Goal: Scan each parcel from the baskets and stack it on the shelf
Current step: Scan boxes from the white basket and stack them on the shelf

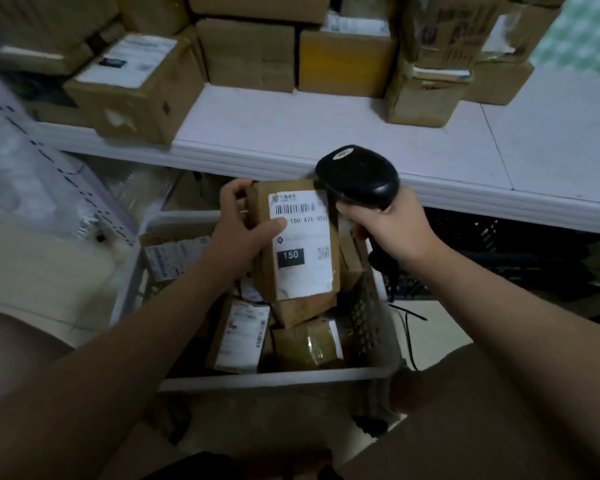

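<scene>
The parcel (300, 258), a small brown carton with a white label, was held above the far half of the basket (278, 374), label face up. Its long axis ran roughly from the basket's near rim toward its far rim. The barcode (295, 208) sat at the end farther from the near rim.

The left hand (246, 230) gripped the parcel from the basket's left side. Its thumb lay across the label just under the barcode, and the other fingers curled round the far left edge of the carton.

The right hand (392, 223) was above the basket's far right corner, fingers wrapped tight round the handle of a black scanner (357, 174). The scanner's head stood just beside the parcel's far right corner. Whether the two touched could not be told, nor which way the scanner's window faced.

So the barcode lay to the left of the scanner head and a little nearer the basket's near rim. The scan probably turned on tipping the head down toward that strip. The thumb was close enough that it might have covered the lowest bars.

More labelled parcels lay inside the basket beneath the held one. The shelf (326, 133) ran beyond the basket's far rim and higher, with a bare white stretch in front of stacked cartons.
</scene>
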A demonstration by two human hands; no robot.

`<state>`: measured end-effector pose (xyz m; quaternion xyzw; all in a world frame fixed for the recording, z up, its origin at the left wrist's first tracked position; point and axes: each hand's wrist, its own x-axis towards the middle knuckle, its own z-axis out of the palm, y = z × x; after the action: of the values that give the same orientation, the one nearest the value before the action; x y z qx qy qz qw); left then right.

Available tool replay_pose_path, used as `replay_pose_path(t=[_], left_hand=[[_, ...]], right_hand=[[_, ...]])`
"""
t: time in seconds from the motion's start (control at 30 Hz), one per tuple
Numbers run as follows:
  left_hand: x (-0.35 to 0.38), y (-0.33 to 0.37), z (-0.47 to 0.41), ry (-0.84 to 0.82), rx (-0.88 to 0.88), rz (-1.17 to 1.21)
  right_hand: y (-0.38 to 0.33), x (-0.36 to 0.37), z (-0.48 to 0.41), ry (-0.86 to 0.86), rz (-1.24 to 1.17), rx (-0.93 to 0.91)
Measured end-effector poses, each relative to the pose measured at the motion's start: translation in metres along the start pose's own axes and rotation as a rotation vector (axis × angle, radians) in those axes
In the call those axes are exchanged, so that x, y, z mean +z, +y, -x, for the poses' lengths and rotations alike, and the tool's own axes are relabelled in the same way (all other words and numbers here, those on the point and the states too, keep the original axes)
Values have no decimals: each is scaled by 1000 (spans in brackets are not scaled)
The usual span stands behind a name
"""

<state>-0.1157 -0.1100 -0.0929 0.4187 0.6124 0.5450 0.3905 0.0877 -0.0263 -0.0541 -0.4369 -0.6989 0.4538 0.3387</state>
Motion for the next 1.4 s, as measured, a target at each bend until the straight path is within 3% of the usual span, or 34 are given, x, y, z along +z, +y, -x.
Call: replay_pose_path(t=[0.17, 0.27, 0.37, 0.47, 0.7, 1.4], left_hand=[[-33, 58, -5, 120, 299, 10], [-41, 79, -30, 220, 401, 18], [-56, 87, -60, 276, 377, -38], [-68, 91, -81, 280, 340, -89], [-68, 90, -97, 148, 259, -212], [-60, 100, -91, 172, 168, -232]], right_hand=[[-61, 8, -16, 46, -182, -202], [-84, 13, -25, 68, -360, -187], [-90, 23, -33, 57, -419, -147], [-87, 34, -38, 41, -330, -132], [-87, 40, -36, 49, -231, -181], [-85, 16, -10, -13, -181, -165]])
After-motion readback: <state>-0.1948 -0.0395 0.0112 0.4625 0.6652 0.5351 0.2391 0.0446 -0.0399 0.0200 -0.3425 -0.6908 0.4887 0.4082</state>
